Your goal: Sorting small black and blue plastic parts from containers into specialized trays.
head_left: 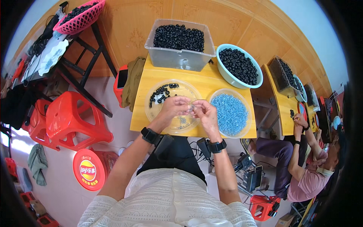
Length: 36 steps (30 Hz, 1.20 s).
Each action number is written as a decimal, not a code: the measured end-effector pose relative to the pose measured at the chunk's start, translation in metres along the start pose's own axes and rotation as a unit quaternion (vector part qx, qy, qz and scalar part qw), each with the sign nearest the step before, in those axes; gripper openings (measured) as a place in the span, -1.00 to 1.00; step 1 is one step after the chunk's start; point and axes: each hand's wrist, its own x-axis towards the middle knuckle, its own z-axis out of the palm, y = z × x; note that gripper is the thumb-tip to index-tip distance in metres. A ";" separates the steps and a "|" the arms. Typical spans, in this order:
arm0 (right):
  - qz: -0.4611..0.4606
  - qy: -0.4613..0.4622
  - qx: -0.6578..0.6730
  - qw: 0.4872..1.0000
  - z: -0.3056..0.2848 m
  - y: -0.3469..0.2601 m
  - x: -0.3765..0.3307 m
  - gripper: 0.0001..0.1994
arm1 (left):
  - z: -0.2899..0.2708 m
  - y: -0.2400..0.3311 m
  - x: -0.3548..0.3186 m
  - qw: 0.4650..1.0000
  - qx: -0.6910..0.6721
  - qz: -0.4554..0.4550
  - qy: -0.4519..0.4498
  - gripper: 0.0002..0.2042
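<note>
Meeting over a clear plate (159, 109) on a yellow table (211, 81), the left hand (174, 106) and the right hand (202, 111) are held fingertip to fingertip. A small part (191, 108) is pinched between them; which fingers grip it cannot be told, and its shape is too small to make out. Black rings (162, 92) are scattered at the plate's 12 o'clock rim. At 3 o'clock from the hands a second clear plate of small blue pieces (230, 113) is set. At 12 o'clock a clear tub (177, 56) heaped with black rings is placed, and at 1 o'clock a pale green bowl (227, 73) of the same. A black band is worn on each wrist. Red stools (72, 117) are seen at 9 o'clock.
</note>
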 end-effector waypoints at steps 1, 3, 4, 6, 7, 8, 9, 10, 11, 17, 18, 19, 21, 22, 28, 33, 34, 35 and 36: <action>-0.003 -0.002 -0.017 1.000 0.001 -0.001 0.000 -0.86 | -0.002 -0.001 0.001 0.999 0.028 0.013 -0.008 -0.80; -0.035 0.020 -0.062 0.997 0.002 0.004 0.002 -0.86 | -0.004 -0.003 0.004 0.995 0.086 0.040 -0.023 -0.84; -0.051 0.031 -0.084 0.995 0.003 0.006 0.003 -0.85 | -0.004 -0.004 0.006 0.992 0.118 0.050 -0.020 -0.86; -0.064 0.041 -0.100 0.992 0.007 0.004 0.002 -0.85 | -0.004 -0.003 0.008 0.981 0.182 0.071 -0.013 -0.89; -0.070 0.046 -0.108 0.991 0.008 0.003 0.001 -0.85 | -0.003 -0.001 0.008 0.976 0.207 0.069 -0.008 -0.90; -0.078 0.055 -0.111 0.989 0.008 0.005 0.000 -0.86 | -0.002 0.001 0.008 0.971 0.231 0.067 -0.002 -0.90; -0.086 0.063 -0.113 0.988 0.008 0.006 0.000 -0.87 | -0.002 0.003 0.008 0.964 0.256 0.066 0.004 -0.91; -0.093 0.072 -0.116 0.986 0.008 0.007 0.000 -0.87 | -0.001 0.003 0.008 0.969 0.238 0.062 0.002 -0.91; -0.094 0.076 -0.109 0.987 0.009 0.006 0.000 -0.88 | 0.000 0.003 0.008 0.974 0.220 0.057 0.000 -0.91; -0.062 0.098 -0.039 0.993 0.013 0.001 -0.001 -0.91 | 0.002 0.000 0.008 0.988 0.137 0.075 0.004 -0.93; -0.051 0.101 -0.026 0.993 0.013 0.002 -0.001 -0.91 | 0.003 -0.002 0.009 0.988 0.134 0.082 0.013 -0.93; -0.041 0.104 -0.013 0.994 0.014 0.003 -0.002 -0.91 | 0.004 -0.002 0.010 0.988 0.129 0.083 0.017 -0.94; -0.030 0.102 0.009 0.994 0.014 0.002 -0.001 -0.91 | 0.007 -0.001 0.011 0.989 0.119 0.082 0.023 -0.96; -0.025 0.101 0.019 0.994 0.014 0.002 -0.002 -0.91 | 0.009 0.000 0.010 0.992 0.105 0.067 0.025 -0.97; -0.072 0.082 -0.134 0.985 0.010 0.000 -0.002 -0.92 | 0.008 0.006 0.008 0.999 0.051 -0.005 0.005 -0.97; -0.057 0.071 -0.089 0.992 0.008 0.001 -0.002 -0.87 | 0.003 -0.011 0.019 0.990 0.106 0.093 0.006 -0.97; -0.042 0.064 -0.057 0.995 0.007 0.001 -0.002 -0.87 | 0.003 -0.011 0.020 0.972 0.180 0.147 0.013 -0.97; -0.019 0.059 -0.023 0.998 0.006 -0.001 -0.002 -0.86 | 0.002 -0.010 0.021 0.946 0.252 0.201 0.021 -0.96; 0.006 0.055 0.011 0.998 0.005 -0.004 -0.003 -0.85 | 0.003 -0.007 0.021 0.912 0.322 0.252 0.027 -0.94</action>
